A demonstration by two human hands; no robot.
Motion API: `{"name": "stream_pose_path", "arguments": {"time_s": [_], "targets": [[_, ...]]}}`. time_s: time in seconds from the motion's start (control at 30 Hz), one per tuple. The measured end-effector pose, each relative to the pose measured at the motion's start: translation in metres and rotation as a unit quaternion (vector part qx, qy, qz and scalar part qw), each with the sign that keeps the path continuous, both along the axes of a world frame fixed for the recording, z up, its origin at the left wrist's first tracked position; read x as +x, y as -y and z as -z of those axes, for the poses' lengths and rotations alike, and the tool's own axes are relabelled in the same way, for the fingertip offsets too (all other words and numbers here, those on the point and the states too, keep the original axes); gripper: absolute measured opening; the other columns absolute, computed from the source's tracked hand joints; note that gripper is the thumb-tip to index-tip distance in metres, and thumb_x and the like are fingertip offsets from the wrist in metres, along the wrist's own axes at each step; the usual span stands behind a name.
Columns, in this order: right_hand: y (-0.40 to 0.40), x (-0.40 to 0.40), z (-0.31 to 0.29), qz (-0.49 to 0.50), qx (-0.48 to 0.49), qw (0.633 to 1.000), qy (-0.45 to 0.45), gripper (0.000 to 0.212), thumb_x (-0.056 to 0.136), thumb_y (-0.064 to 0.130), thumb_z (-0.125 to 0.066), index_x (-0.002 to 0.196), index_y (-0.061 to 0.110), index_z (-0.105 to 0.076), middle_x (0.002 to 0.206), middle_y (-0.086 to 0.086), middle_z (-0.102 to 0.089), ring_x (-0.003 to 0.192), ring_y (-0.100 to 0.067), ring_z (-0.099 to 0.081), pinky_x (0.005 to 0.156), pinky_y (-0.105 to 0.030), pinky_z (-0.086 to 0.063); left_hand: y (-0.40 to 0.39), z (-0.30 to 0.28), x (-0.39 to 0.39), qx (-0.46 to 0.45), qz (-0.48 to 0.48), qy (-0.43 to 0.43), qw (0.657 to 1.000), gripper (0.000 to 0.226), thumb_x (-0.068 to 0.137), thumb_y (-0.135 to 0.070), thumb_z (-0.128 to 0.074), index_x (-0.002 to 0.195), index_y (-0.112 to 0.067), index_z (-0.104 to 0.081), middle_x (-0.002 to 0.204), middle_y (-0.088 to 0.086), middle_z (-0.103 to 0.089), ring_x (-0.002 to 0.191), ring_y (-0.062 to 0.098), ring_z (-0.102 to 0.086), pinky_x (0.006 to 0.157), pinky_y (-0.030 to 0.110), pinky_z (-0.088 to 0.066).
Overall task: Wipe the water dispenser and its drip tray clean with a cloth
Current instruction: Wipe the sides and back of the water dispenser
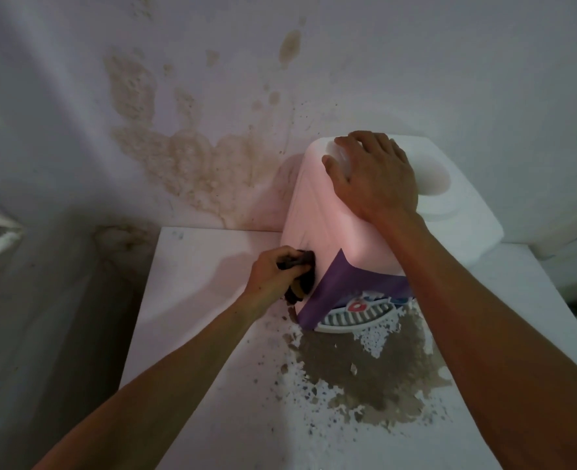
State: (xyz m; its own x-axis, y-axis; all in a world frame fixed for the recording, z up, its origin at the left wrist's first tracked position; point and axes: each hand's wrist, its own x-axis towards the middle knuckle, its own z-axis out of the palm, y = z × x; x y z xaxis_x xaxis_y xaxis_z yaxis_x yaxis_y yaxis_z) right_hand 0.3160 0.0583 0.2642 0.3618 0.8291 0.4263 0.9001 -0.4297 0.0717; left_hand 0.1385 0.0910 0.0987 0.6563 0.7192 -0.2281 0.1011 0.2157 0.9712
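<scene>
The water dispenser (317,212) stands on a white desk (192,286) against a stained wall (185,144), tipped or turned so that its left side panel faces the camera. The right hand (372,178) lies flat on its top edge, fingers spread and relaxed, steadying the body. The left hand (273,273) has its fingers curled round a dark, bunched cloth (302,266) and presses it against the lower part of that side panel, just above the purple front trim (328,290).

By my judgement the job is in its middle: 1 side is being wiped, though the dim light makes it hard to say how clean the plastic is. The drip tray (351,320), with its slatted grille at the foot of the front, looks untouched, and beside it the desk surface shows a broad brown patch (365,371) of peeled or soiled finish. The front, the taps area and the tray seem to be left.
</scene>
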Motion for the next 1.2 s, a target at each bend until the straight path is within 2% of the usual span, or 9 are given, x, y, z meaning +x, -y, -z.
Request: {"name": "stream_pose_path", "arguments": {"time_s": [0.2,0.27,0.5,0.63,0.87,0.97,1.03,1.13,1.2], "targets": [[0.002,0.0,-0.002,0.0,0.001,1.0,-0.001,0.054,0.099,0.055,-0.034,0.132,0.02,-0.058,0.138,-0.002,-0.057,0.13,-0.025,-0.049,0.114,-0.046,-0.037,0.001,-0.01,0.019,-0.037,-0.141,0.01,0.989,0.017,0.076,-0.028,-0.083,0.092,-0.032,-0.08,0.093,-0.005,-0.077,0.095,0.02,-0.073,0.092,0.046,-0.059],[0.002,0.0,-0.002,0.001,-0.002,1.0,-0.003,0.054,0.099,0.055,-0.033,0.132,0.02,-0.058,0.138,-0.003,-0.057,0.13,-0.025,-0.049,0.113,-0.046,-0.037,0.005,-0.01,0.023,-0.048,-0.165,0.018,0.985,0.017,0.078,-0.026,-0.084,0.094,-0.029,-0.08,0.093,-0.004,-0.077,0.094,0.02,-0.073,0.091,0.045,-0.06],[0.001,0.0,-0.003,-0.006,0.001,1.0,-0.009,0.056,0.099,0.056,-0.034,0.133,0.019,-0.058,0.138,-0.004,-0.058,0.13,-0.027,-0.049,0.113,-0.047,-0.037,0.045,-0.016,-0.012,-0.055,-0.06,0.022,0.996,0.014,0.086,-0.011,-0.079,0.099,-0.017,-0.079,0.092,0.008,-0.077,0.088,0.037,-0.074,0.08,0.053,-0.062],[0.003,-0.002,-0.003,-0.011,0.008,1.0,-0.007,0.056,0.099,0.056,-0.033,0.133,0.019,-0.058,0.137,-0.004,-0.059,0.129,-0.027,-0.05,0.112,-0.047,-0.039,0.057,-0.031,-0.022,-0.046,-0.035,0.034,0.998,0.015,0.086,-0.005,-0.078,0.099,-0.01,-0.078,0.098,0.008,-0.077,0.096,0.028,-0.074,0.086,0.043,-0.062],[0.006,-0.001,-0.002,-0.019,0.016,1.0,-0.011,0.056,0.099,0.054,-0.032,0.133,0.018,-0.058,0.137,-0.004,-0.058,0.129,-0.026,-0.049,0.111,-0.045,-0.039,0.053,-0.068,-0.013,0.052,-0.088,0.102,0.99,0.019,0.084,-0.01,-0.081,0.102,-0.014,-0.079,0.095,0.001,-0.077,0.094,0.023,-0.072,0.083,0.036,-0.062],[0.006,0.0,-0.002,-0.02,0.02,1.0,-0.011,0.056,0.099,0.054,-0.032,0.133,0.019,-0.059,0.137,-0.003,-0.058,0.129,-0.026,-0.049,0.11,-0.045,-0.039,0.064,-0.05,-0.016,0.081,-0.089,0.062,0.991,0.021,0.083,-0.013,-0.081,0.103,-0.019,-0.079,0.099,-0.006,-0.075,0.096,0.009,-0.07,0.082,0.026,-0.06],[0.005,-0.001,-0.002,-0.017,0.018,1.0,-0.008,0.056,0.099,0.054,-0.032,0.132,0.019,-0.059,0.137,-0.003,-0.058,0.129,-0.026,-0.049,0.11,-0.045,-0.039,0.072,-0.038,-0.019,0.085,-0.091,0.03,0.992,0.02,0.084,-0.009,-0.08,0.103,-0.018,-0.079,0.098,-0.009,-0.075,0.087,0.002,-0.07,0.073,0.018,-0.059],[0.004,-0.001,-0.002,-0.017,0.015,1.0,-0.01,0.056,0.099,0.055,-0.032,0.132,0.019,-0.059,0.137,-0.004,-0.058,0.128,-0.027,-0.05,0.11,-0.046,-0.04,0.073,-0.02,-0.018,0.051,-0.084,-0.024,0.995,0.019,0.088,-0.004,-0.075,0.106,-0.011,-0.077,0.094,0.001,-0.075,0.071,0.011,-0.072,0.06,0.022,-0.06],[0.005,-0.001,-0.002,-0.017,0.017,1.0,-0.01,0.056,0.099,0.055,-0.032,0.132,0.019,-0.059,0.137,-0.004,-0.058,0.128,-0.027,-0.05,0.109,-0.046,-0.04,0.07,-0.012,-0.015,0.036,-0.081,-0.071,0.994,0.019,0.089,-0.004,-0.074,0.107,-0.01,-0.076,0.095,0.003,-0.074,0.076,0.015,-0.072,0.063,0.021,-0.06]]}}
